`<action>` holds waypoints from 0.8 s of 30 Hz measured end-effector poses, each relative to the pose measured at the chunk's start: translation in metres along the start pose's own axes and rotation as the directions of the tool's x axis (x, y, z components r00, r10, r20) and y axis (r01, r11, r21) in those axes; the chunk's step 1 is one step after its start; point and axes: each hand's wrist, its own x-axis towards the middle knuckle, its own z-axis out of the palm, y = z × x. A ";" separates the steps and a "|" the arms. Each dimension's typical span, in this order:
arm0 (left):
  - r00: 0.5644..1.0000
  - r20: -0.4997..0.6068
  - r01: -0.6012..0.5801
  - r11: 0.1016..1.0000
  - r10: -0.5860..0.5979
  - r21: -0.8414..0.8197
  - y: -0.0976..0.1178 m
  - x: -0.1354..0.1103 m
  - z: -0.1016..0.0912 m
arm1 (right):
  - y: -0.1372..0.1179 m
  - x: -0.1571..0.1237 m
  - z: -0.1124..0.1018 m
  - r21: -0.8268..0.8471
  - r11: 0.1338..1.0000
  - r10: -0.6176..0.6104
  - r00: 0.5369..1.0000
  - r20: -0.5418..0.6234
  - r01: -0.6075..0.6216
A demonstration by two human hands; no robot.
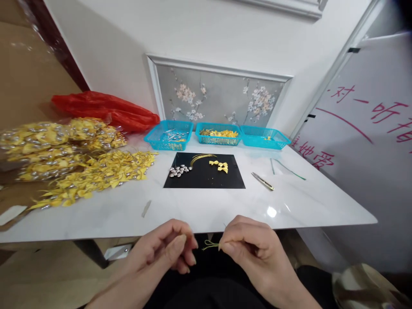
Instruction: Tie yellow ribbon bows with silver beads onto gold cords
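Just past the table's front edge, my right hand [249, 246] pinches a thin yellow-green cord [210, 244] between thumb and fingertips. A small loop of the cord sticks out to the left. My left hand [167, 246] hovers a short way left of the loop, fingers loosely curled and apart, with nothing visible in it. On the table beyond lies a black mat [199, 178]. It carries silvery beads [180, 171], several gold cords [202, 158] and small yellow ribbon bows [222, 166].
Thread snips [263, 181] and green strands [289, 168] lie right of the mat. Behind stand three blue baskets: left [154, 139], middle [201, 139] and right [251, 143]. Yellow beaded strings [106, 176], bagged bundles [48, 146] and a red bag [103, 109] occupy the left.
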 end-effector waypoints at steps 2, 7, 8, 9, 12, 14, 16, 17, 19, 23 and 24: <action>1.000 0.002 -0.028 0.994 0.029 -0.109 -0.001 0.002 0.006 | 0.000 -0.001 0.001 -0.009 1.000 -0.005 1.000 0.009 0.005; 0.999 0.040 -0.034 0.997 0.037 -0.066 0.008 0.007 0.017 | 0.001 -0.002 0.004 -0.011 1.000 0.003 0.999 0.043 -0.002; 0.999 0.036 -0.026 0.999 0.027 -0.031 0.009 0.008 0.018 | 0.001 -0.002 0.005 -0.015 1.000 0.000 0.999 0.048 0.001; 0.999 0.026 -0.027 1.000 0.027 0.002 0.010 0.009 0.019 | 0.002 -0.002 0.005 -0.019 1.000 -0.003 0.999 0.051 0.004; 0.998 -0.028 -0.058 0.998 0.059 0.035 0.006 0.012 0.020 | 0.002 -0.002 0.006 -0.008 1.000 -0.004 0.999 0.034 0.004; 0.998 -0.032 -0.055 0.997 0.053 -0.049 0.001 0.013 0.020 | 0.002 -0.001 0.005 0.006 1.000 0.005 1.000 0.005 -0.005; 0.999 0.037 0.017 0.980 -0.010 -0.197 -0.003 0.012 0.021 | 0.002 0.000 0.003 0.016 1.000 0.007 1.000 -0.019 -0.007; 0.995 0.090 0.066 0.960 -0.043 -0.273 -0.005 0.011 0.022 | 0.002 0.000 0.003 0.018 1.000 0.006 1.000 -0.024 -0.006; 0.983 0.168 0.139 0.915 -0.080 -0.380 -0.007 0.009 0.024 | 0.002 0.000 0.002 0.016 1.000 0.000 1.000 -0.027 0.000; 0.984 0.153 0.147 0.889 -0.088 -0.433 -0.008 0.008 0.030 | 0.003 -0.002 0.002 -0.012 1.000 -0.005 1.000 -0.029 0.005; 0.987 0.130 0.142 0.892 -0.095 -0.429 -0.008 0.009 0.031 | 0.003 -0.003 0.003 -0.016 1.000 -0.007 1.000 -0.023 0.006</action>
